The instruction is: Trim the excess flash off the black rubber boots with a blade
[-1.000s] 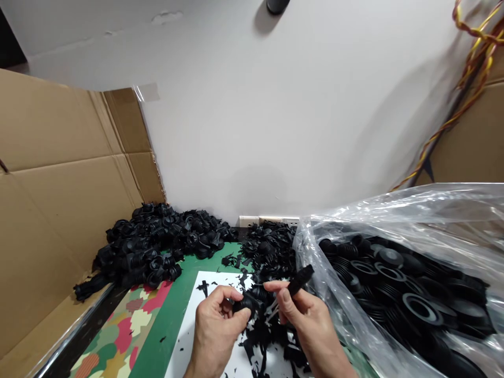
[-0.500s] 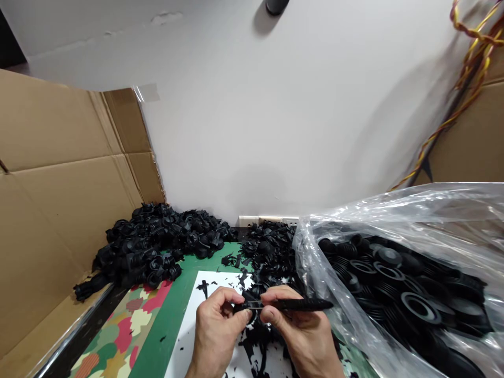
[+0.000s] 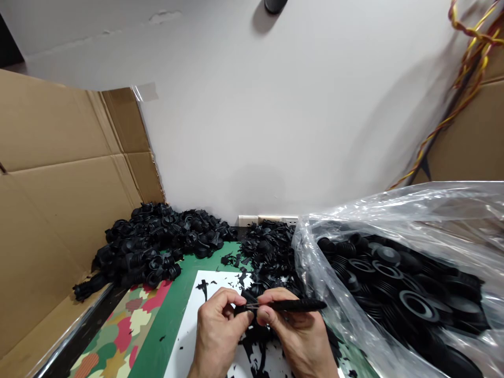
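Over the white sheet, my left hand (image 3: pixel 218 328) pinches a small black rubber part (image 3: pixel 240 308) between thumb and fingers; much of that part is hidden by the fingertips. My right hand (image 3: pixel 297 333) is closed around black tweezers (image 3: pixel 297 305), whose thick black end points right. Their thin metal tips reach left to the rubber part at my left fingertips. Whether the tips grip the rubber or only touch it, I cannot tell. Loose black rubber scraps (image 3: pixel 255 352) lie beneath both hands on the white sheet (image 3: pixel 185 336).
A heap of ribbed black rubber parts (image 3: pixel 157 241) stands at the back left beside a cardboard wall (image 3: pixel 59 157). Black scraps (image 3: pixel 271 247) are piled at the back middle. At right, a clear plastic bag (image 3: pixel 311 262) holds black rubber parts (image 3: pixel 386 283). A green mat (image 3: pixel 161 320) lies underneath.
My right hand and the tweezers have shifted slightly left, closer to my left hand. My left hand stays almost in place, still pinching the rubber part.
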Available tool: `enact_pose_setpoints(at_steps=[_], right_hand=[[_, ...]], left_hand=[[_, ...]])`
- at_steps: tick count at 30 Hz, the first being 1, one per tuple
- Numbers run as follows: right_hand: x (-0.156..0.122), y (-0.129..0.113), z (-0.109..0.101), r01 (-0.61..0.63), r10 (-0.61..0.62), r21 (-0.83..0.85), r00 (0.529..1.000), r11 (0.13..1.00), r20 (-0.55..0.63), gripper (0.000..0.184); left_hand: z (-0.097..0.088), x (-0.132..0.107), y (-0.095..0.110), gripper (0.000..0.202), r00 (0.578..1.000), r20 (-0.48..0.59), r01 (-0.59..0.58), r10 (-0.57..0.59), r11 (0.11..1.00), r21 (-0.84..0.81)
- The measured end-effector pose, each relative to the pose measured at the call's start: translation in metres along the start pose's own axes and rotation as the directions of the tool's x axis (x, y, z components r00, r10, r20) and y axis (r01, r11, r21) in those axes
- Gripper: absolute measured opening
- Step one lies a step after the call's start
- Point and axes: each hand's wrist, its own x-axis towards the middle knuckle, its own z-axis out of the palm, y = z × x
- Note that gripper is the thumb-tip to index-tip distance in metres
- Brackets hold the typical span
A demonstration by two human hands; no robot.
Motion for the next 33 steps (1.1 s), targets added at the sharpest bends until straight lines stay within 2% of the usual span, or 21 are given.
enact_pose_setpoints(at_steps=[4, 8, 9, 11, 13, 16, 22, 27, 33], right_hand=[[-0.001, 0.002, 0.003, 0.049, -0.049, -0.02, 0.999, 0.999, -0.001, 0.019], [0.003, 0.0, 0.0, 0.266, -0.268, -0.076, 0.963, 0.961, -0.024, 0.013], [0.006, -0.002, -0.004, 0.286, -0.291, -0.103, 0.956, 0.953, -0.038, 0.012], [0.012, -0.004, -0.012, 0.226, -0.245, -0.16, 0.963, 0.961, -0.112, 0.012], [0.018, -0.006, -0.019, 0.088, -0.129, -0.201, 0.971, 0.976, -0.202, 0.016], [0.021, -0.006, -0.023, -0.028, -0.017, -0.208, 0.977, 0.978, -0.21, 0.023], [0.014, -0.004, -0.016, -0.071, 0.068, -0.07, 0.997, 0.995, -0.041, 0.024], [0.008, -0.004, -0.009, -0.057, 0.053, 0.046, 0.995, 0.997, 0.086, 0.02], [0.002, -0.003, 0.0, -0.019, 0.017, 0.113, 1.0, 0.993, 0.027, 0.017]], left_hand=[[0.001, 0.0, 0.001, 0.011, 1.0, -0.01, -0.007, 0.007, 1.0, -0.001], [0.002, -0.002, -0.001, 0.012, 0.999, 0.019, -0.037, 0.037, 0.999, 0.0], [0.002, -0.002, -0.002, 0.012, 0.999, 0.022, -0.04, 0.04, 0.999, 0.001], [0.002, -0.003, -0.002, 0.014, 0.999, 0.02, -0.037, 0.038, 0.999, -0.004], [0.003, -0.003, -0.001, 0.014, 1.0, 0.014, -0.026, 0.027, 0.999, -0.022], [0.003, -0.002, 0.001, 0.014, 1.0, 0.0, -0.018, 0.018, 0.998, -0.057], [0.001, 0.0, 0.0, 0.014, 1.0, 0.002, 0.009, -0.009, 0.996, -0.093], [0.001, 0.0, -0.002, 0.014, 0.999, 0.02, -0.024, 0.026, 0.996, -0.088], [0.002, 0.0, -0.004, 0.012, 0.997, 0.038, -0.059, 0.063, 0.994, -0.094]])
